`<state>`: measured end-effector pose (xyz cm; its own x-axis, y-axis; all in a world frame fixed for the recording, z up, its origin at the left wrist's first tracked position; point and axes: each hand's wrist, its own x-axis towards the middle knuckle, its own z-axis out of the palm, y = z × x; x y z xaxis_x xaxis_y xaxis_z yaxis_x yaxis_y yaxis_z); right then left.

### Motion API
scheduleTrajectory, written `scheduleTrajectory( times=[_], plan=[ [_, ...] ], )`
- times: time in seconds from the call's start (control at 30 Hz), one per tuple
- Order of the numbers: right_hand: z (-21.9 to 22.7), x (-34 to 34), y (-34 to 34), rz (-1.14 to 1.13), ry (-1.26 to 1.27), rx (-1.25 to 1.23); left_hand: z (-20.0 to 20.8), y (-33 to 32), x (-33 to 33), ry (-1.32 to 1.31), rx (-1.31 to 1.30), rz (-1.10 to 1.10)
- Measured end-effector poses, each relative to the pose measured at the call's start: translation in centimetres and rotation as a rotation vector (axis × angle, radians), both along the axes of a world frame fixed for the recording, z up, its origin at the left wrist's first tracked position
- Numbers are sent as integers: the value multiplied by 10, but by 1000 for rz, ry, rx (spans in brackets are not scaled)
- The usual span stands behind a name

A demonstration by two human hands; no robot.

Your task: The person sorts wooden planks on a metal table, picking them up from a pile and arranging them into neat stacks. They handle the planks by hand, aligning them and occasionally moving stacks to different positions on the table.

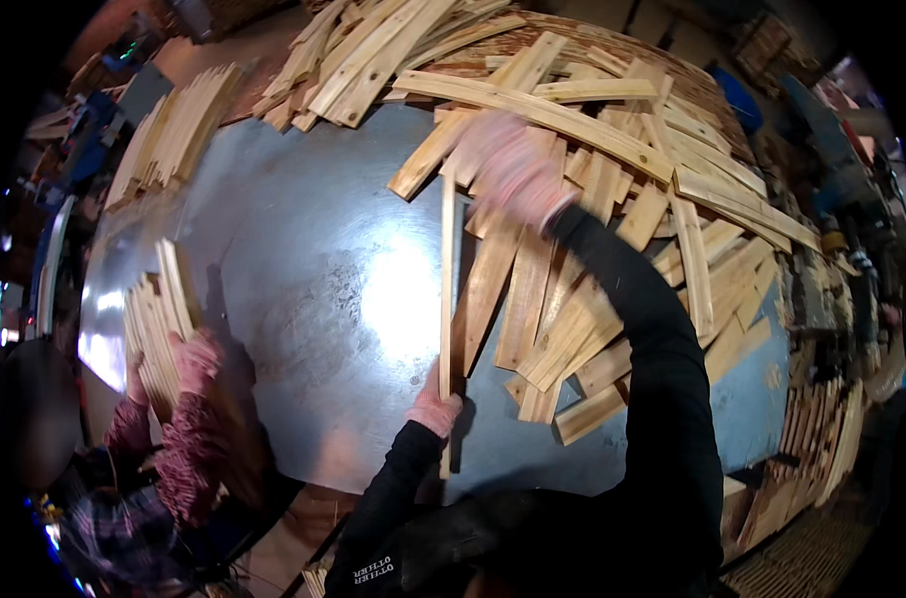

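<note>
The left hand [433, 409], gloved, is closed around the lower part of a narrow wooden slat [447, 289]. The slat is located at the center of the frame, runs nearly vertically in the view, and presents its thin edge to the camera. The right hand [517, 174], also gloved, is positioned at upper center, above a loose pile of boards [572, 269]; motion blur conceals its fingers, so its grip cannot be determined. The pile covers the right half of the gray metal table [303, 319]. At lower left, a co-worker's hands [196, 361] hold a bundle of slats [154, 334]. A further stack [179, 125] occupies the upper left.
</note>
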<state>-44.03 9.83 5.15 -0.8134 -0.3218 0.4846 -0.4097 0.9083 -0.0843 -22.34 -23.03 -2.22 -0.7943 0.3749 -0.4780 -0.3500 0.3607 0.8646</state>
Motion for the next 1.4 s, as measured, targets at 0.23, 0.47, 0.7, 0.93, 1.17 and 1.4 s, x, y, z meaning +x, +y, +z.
scheduleTrajectory(
  times=[0.23, 0.47, 0.7, 0.93, 1.17, 1.4],
  plan=[
    [-7, 24, 109, -711, -588, 78, -11, -12, 26, -489, 641, 293],
    [-10, 209, -45, -133, -820, -516, -23, 37, 0, -323, 610, 366],
    [16, 156, -88, -521, -627, -647, -15, 30, 3, -389, 394, 536],
    [-77, 95, -144, -1035, -498, -129, -10, -44, 25, -252, 242, 342],
    [-12, 224, -228, -439, -721, -899, -51, -69, 36, -366, 359, 511],
    [-2, 204, -137, -1070, -304, -210, -38, -50, 32, -444, 318, 391]
  ],
)
